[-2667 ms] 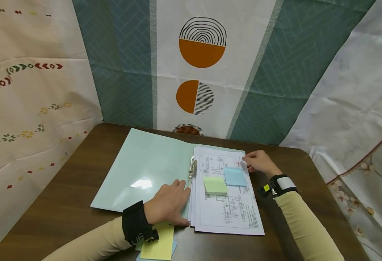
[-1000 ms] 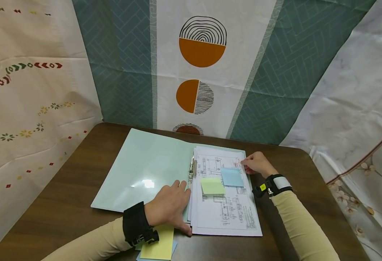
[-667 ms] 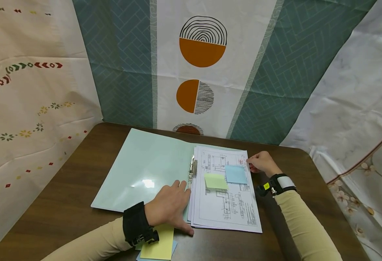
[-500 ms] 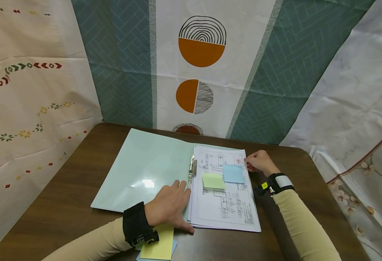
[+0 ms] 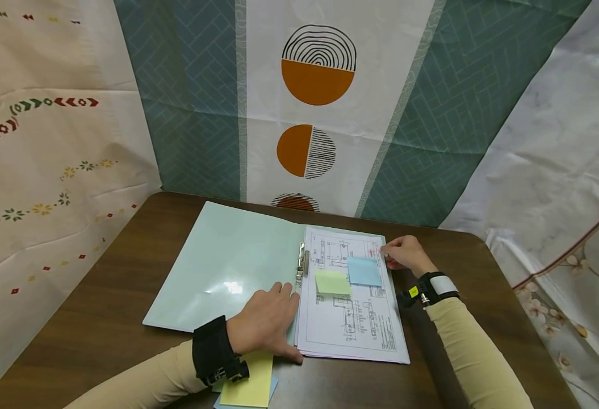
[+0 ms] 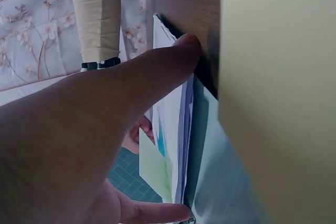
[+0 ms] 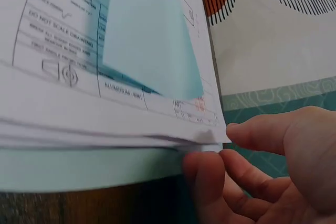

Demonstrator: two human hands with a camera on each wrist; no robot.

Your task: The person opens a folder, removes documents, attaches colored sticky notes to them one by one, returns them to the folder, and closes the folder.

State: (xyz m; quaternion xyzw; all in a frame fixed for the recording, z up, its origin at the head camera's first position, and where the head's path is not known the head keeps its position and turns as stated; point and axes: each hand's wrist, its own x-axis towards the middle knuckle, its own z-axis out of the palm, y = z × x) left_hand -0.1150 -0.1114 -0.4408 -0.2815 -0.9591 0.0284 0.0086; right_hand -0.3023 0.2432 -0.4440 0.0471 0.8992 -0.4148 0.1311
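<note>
The paper stack is lying in the open folder, nearly squared. The right hand is pinching its far-right corner; the left hand is pressing flat, fingers straight. Clamping appears outstanding.

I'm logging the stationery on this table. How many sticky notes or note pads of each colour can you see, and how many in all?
Green sticky note, on the drawing: 1
Blue sticky note, on the drawing: 1
Yellow pad, under the left wrist: 1
Blue pad, edge showing beneath the yellow pad: 1
Total: 4
</note>
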